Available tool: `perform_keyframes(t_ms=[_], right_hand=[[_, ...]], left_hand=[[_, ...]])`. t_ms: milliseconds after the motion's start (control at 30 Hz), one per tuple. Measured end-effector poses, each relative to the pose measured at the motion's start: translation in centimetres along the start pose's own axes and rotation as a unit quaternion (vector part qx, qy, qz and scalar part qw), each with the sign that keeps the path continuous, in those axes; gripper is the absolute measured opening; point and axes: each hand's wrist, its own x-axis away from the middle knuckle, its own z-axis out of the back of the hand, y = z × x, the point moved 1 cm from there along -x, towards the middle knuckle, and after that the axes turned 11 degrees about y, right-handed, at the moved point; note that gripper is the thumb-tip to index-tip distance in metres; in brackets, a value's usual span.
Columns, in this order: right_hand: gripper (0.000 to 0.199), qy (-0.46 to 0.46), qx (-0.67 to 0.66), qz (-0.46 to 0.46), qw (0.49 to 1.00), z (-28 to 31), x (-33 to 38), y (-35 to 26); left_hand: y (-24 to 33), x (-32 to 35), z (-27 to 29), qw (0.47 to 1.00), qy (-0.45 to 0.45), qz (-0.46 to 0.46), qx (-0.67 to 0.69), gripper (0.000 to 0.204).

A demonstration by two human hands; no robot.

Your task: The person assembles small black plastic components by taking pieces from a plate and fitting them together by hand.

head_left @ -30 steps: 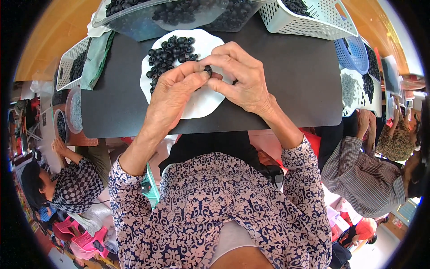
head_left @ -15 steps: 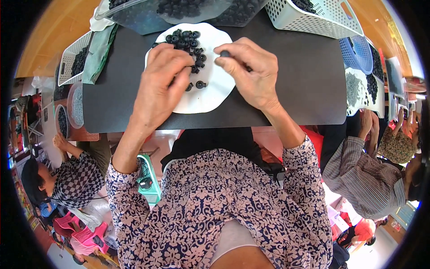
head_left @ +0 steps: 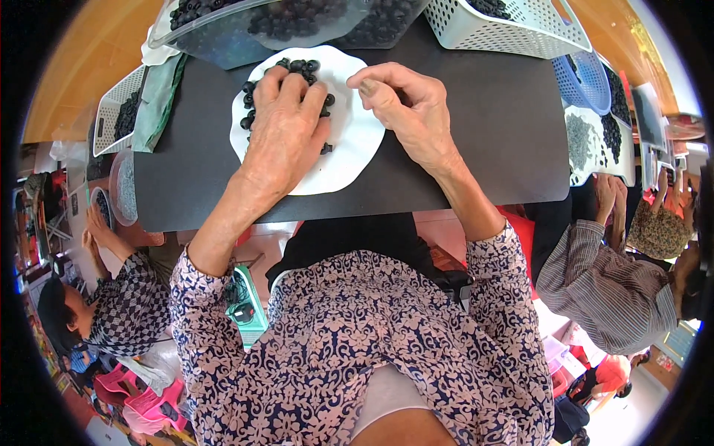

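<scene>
A white wavy-edged plate (head_left: 358, 141) lies on the dark tabletop in front of me. On it is a pile of small black knob-like parts (head_left: 297, 65), round-headed with short stems. My left hand (head_left: 279, 126) rests over the pile, its fingers apart and their tips down among the parts, partly hiding them. Over the plate's right edge, my right hand (head_left: 409, 111) is closed, thumb bent toward the forefinger. A dark bit of a small black part (head_left: 404, 97) shows inside its curled fingers; the rest is hidden.
Beyond the plate stands a clear tub (head_left: 238, 46) of black parts. White perforated baskets stand at far right (head_left: 513, 37) and left (head_left: 111, 111), beside a green cloth (head_left: 158, 100). A blue basket (head_left: 584, 82) is at right. Other people sit on both sides.
My left hand has spread over the pile, covering more parts. The black part that showed between my right thumb and forefinger no longer shows there. The view has shifted slightly.
</scene>
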Motion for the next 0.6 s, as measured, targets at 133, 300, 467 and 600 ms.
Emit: perform_keyframes(t_ms=[133, 300, 467, 600], right_hand=[[0.015, -0.011, 0.058, 0.023, 0.998, 0.1, 0.0, -0.4], [0.014, -0.001, 0.053, 0.074, 0.996, -0.3, 0.0, 0.5], [0.017, -0.012, 0.046, 0.107, 0.993, -0.5, 0.2, 0.0], [0.033, -0.003, 0.147, 0.176, 0.973, -0.9, 0.4, -0.6]], left_hand=[[0.0, 0.3, 0.1, 1.000, -0.027, 0.007, -0.015, 0.024], [-0.6, 0.1, -0.3, 1.000, -0.009, -0.019, 0.011, 0.024], [-0.2, -0.3, 0.8, 0.961, 0.036, 0.117, 0.248, 0.025], [0.2, -0.4, 1.0, 0.845, 0.039, 0.294, 0.444, 0.032]])
